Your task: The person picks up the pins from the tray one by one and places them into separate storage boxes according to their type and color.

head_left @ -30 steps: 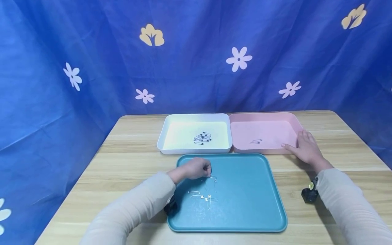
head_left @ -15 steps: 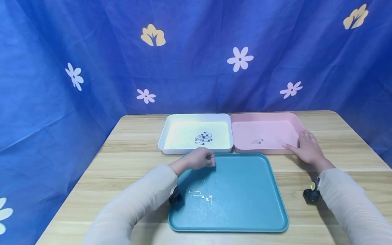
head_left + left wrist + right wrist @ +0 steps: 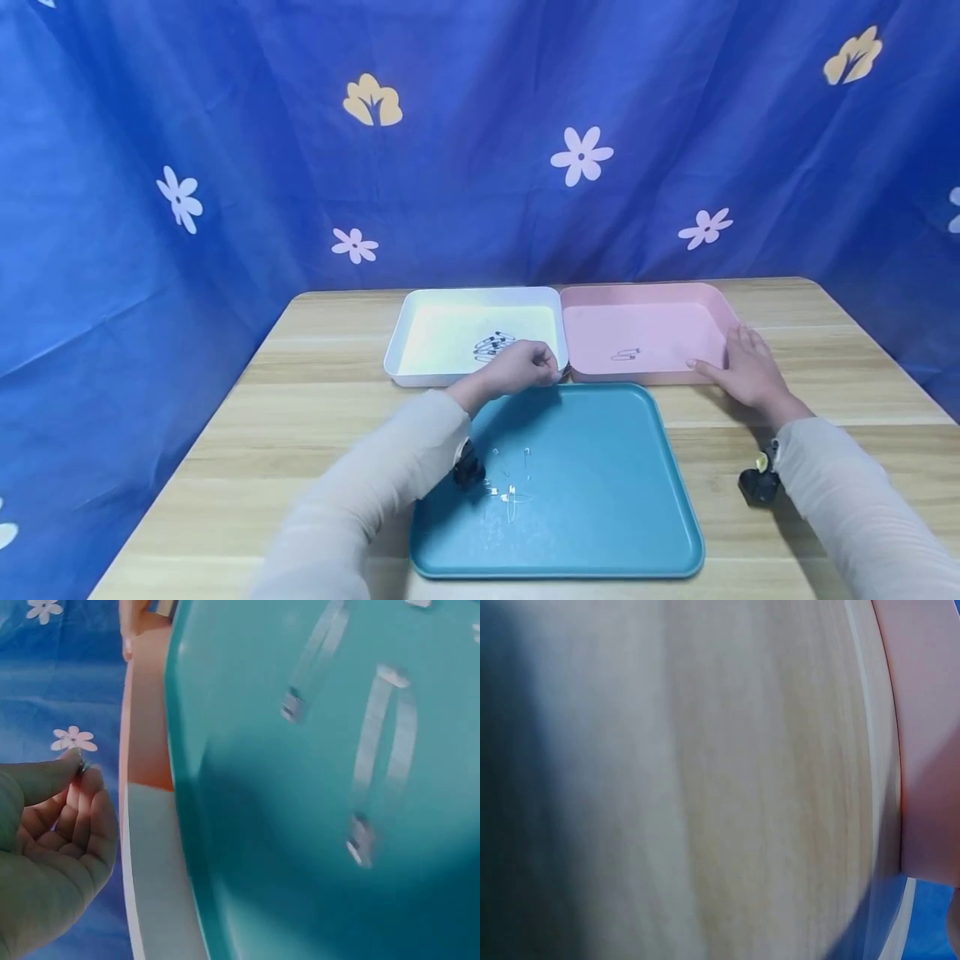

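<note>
My left hand (image 3: 521, 367) is over the front right corner of the white tray (image 3: 450, 379), close to where it meets the pink tray (image 3: 675, 377). Thumb and forefinger pinch a small safety pin (image 3: 82, 768), mostly hidden by the fingertips in the left wrist view. At the pink tray's front right corner rests my right hand (image 3: 750, 375), its fingers extended along the right wall and the thumb over the front rim. Dark-headed safety pins (image 3: 491, 343) lie heaped in the white tray. A few more pins (image 3: 626, 355) lie in the pink one.
Nearest the person is a teal tray (image 3: 600, 500), with several silver safety pins (image 3: 512, 500) scattered on its left half. All three trays stand on a wooden table (image 3: 315, 400). A blue flowered curtain (image 3: 465, 183) hangs behind it.
My left hand has moved from the pins on the teal tray up and right to the white tray's front corner, carrying a pin. The right hand stays on the pink tray.
</note>
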`<action>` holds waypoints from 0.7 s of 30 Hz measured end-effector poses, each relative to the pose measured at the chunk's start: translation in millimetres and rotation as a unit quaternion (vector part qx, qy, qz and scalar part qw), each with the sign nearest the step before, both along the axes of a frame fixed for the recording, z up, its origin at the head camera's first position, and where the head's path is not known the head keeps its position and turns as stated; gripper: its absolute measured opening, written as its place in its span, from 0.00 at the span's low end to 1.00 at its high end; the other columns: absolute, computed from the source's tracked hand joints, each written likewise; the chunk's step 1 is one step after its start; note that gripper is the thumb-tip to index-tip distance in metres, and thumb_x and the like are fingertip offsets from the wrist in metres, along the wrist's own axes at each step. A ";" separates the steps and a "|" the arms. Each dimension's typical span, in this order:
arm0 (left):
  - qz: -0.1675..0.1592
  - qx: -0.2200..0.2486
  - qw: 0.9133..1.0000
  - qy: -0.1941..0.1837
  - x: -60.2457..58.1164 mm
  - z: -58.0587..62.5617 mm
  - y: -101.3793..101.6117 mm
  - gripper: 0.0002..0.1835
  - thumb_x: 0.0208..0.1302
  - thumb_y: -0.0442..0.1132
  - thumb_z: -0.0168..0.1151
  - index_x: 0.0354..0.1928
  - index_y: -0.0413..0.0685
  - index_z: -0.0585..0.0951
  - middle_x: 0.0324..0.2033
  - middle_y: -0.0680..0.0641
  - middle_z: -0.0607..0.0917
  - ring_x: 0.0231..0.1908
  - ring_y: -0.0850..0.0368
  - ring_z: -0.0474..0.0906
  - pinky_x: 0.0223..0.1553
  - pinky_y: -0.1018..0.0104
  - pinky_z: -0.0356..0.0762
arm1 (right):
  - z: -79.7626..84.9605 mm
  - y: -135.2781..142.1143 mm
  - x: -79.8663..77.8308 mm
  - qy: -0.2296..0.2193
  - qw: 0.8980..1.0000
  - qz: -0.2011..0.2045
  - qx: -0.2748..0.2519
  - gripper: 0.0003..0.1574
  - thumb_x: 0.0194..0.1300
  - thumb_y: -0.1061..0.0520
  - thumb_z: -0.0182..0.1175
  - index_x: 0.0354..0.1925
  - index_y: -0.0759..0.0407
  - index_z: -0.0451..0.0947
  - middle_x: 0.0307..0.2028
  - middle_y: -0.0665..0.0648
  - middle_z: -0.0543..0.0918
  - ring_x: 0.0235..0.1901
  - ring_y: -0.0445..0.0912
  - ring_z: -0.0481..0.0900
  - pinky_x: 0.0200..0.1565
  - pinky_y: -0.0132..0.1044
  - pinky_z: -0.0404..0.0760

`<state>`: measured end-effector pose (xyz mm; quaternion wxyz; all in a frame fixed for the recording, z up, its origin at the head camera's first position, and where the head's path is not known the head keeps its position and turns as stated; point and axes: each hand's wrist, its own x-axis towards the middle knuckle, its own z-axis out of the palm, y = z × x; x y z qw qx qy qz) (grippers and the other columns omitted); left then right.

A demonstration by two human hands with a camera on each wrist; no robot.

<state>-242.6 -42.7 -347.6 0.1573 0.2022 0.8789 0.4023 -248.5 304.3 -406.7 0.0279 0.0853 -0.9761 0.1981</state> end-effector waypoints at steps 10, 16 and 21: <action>0.053 0.089 0.994 -0.029 -21.7 -8.4 39.6 0.02 0.53 0.32 0.58 0.29 0.40 0.75 0.22 0.49 0.77 0.24 0.59 0.73 0.29 0.70 0.72 | 0.8 -1.4 2.3 0.001 1.000 -0.006 0.006 0.62 0.56 0.33 0.45 0.58 0.83 0.33 0.58 0.81 0.38 0.59 0.68 0.35 0.57 0.56 0.34; 0.071 0.107 0.991 -0.029 -34.2 -12.1 59.0 0.02 0.54 0.32 0.58 0.30 0.41 0.75 0.24 0.50 0.76 0.24 0.62 0.71 0.28 0.72 0.71 | 1.0 -0.6 2.3 -0.009 1.000 -0.016 0.006 0.63 0.56 0.32 0.45 0.59 0.82 0.31 0.58 0.80 0.36 0.59 0.68 0.33 0.56 0.57 0.34; 0.081 0.133 0.987 -0.042 -44.6 -16.6 74.1 0.02 0.53 0.30 0.57 0.30 0.40 0.75 0.24 0.49 0.76 0.25 0.61 0.73 0.29 0.72 0.73 | -1.1 0.0 0.3 -0.008 1.000 -0.020 0.005 0.63 0.55 0.31 0.44 0.59 0.81 0.31 0.59 0.80 0.35 0.59 0.67 0.32 0.56 0.57 0.33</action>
